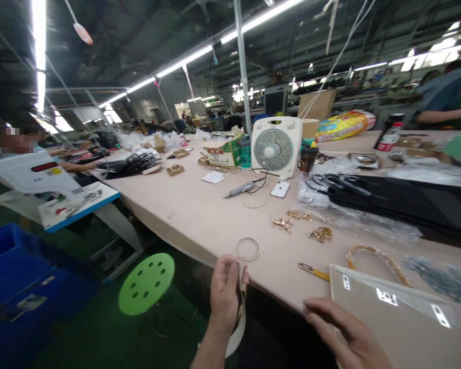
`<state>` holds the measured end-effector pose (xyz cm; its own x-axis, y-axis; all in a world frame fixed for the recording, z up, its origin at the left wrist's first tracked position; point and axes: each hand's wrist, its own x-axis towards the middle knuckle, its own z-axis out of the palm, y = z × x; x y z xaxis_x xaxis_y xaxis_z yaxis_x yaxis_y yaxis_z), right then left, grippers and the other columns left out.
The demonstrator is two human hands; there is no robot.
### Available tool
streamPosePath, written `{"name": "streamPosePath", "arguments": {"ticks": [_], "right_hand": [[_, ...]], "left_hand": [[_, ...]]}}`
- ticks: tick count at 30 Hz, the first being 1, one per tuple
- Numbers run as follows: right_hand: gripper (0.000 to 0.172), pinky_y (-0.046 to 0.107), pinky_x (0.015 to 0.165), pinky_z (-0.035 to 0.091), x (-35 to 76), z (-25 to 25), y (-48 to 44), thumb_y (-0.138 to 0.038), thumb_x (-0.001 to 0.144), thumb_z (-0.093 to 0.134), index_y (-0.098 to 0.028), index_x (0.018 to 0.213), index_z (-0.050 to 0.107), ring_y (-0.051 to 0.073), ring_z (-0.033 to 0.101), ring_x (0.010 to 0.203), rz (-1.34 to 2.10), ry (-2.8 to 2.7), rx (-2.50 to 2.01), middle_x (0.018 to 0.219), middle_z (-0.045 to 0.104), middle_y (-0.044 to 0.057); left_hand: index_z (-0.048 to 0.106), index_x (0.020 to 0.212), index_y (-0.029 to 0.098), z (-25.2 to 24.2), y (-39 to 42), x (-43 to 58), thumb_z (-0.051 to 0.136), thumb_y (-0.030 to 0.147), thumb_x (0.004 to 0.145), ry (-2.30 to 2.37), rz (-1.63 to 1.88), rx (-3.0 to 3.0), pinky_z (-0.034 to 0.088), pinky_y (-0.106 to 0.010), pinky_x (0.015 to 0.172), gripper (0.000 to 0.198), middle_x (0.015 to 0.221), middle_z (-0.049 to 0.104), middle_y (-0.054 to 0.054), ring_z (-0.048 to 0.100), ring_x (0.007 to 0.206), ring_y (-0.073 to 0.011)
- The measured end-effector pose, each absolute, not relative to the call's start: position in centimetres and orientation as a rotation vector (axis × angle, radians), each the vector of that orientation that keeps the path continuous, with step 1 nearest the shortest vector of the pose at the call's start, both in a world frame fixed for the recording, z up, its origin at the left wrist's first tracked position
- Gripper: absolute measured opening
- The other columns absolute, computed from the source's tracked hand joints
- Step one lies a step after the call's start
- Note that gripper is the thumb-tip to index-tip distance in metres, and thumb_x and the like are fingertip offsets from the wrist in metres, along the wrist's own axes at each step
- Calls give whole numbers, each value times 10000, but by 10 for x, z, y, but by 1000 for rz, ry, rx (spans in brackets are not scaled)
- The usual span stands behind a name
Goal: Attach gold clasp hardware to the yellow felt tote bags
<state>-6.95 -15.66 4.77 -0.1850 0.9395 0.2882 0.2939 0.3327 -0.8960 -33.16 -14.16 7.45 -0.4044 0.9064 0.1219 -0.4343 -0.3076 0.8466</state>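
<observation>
My left hand [225, 289] is closed, thumb against fingers, at the front edge of the table. It pinches a pale curved strip [237, 341], which loops down below the hand; its lower end is partly hidden by my wrist. Just beyond my fingertips a thin pale ring [248, 248] lies flat on the table. My right hand [346, 328] hovers low at the table edge with its fingers apart and nothing visible in them. Beside it lies a flat beige bag panel [392, 312] with metal fittings, an amber curved handle [378, 253] and a strap with a gold clasp [313, 270].
Small piles of gold hardware [320, 234] lie mid-table, with a phone [280, 189], a grey pen-shaped tool [240, 189] and a box fan [276, 146] behind. Black bag pieces [407, 200] lie on the right. A green stool [148, 282] and blue bin [7, 297] stand left.
</observation>
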Motion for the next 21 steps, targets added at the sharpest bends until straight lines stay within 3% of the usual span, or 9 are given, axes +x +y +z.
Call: {"name": "streamPosePath", "arguments": {"ticks": [2,4,6,8,11,17,19,21], "right_hand": [[429,360,919,619,-106,60,-158,-447,900,718,-309,1306,728,282,735,1065,1101,-1782,-1031,1224,757,104],[569,384,1050,551,-132,66,-158,-384,897,737,-297,1446,616,277,670,1212,1198,-1789,-1000,1372,688,95],[458,368,1031,538,-146,67,-160,-366,920,711,-271,1366,668,266,678,1151,1241,-1768,-989,1286,721,87],[230,326,919,547,-150,62,-164,-392,968,646,-241,1096,763,240,699,966,1274,-1741,-988,1043,761,63],[300,276,796,514,-151,45,-171,-421,1004,590,-225,830,735,199,665,801,1333,-1730,-994,829,712,24],[193,253,712,491,-160,7,-181,-336,901,660,-210,762,708,190,639,753,1393,-1841,-1009,786,682,18],[91,264,756,519,-157,7,-181,-308,842,710,-224,855,743,209,667,809,1392,-1864,-966,863,716,26],[254,287,828,554,-147,14,-179,-302,819,745,-252,1068,753,234,691,907,1311,-1820,-969,1007,738,47]], "left_hand": [[613,995,219,80,-146,-310,774,375,918,837,1777,745,496,-221,671,237,850,638,27,570,636,-71],[615,985,224,87,-150,-296,769,366,922,744,1716,731,504,-224,680,219,841,624,27,577,656,-77],[612,973,228,94,-153,-289,772,364,920,689,1687,704,506,-221,683,216,807,608,31,585,678,-87],[607,960,229,102,-153,-289,791,356,905,658,1688,677,501,-217,689,230,774,585,38,575,681,-86],[597,961,233,116,-149,-296,816,362,880,616,1722,646,480,-205,660,267,779,558,45,526,649,-70],[614,966,236,129,-138,-302,811,370,884,651,1731,733,348,-149,507,252,831,607,39,414,518,-17],[648,1055,229,129,-138,-303,767,364,922,779,1614,888,384,-156,513,224,882,677,-1,476,538,-32],[628,1292,231,129,-140,-303,721,348,954,926,1425,1093,486,-197,586,369,990,737,-64,572,617,-80]]}}
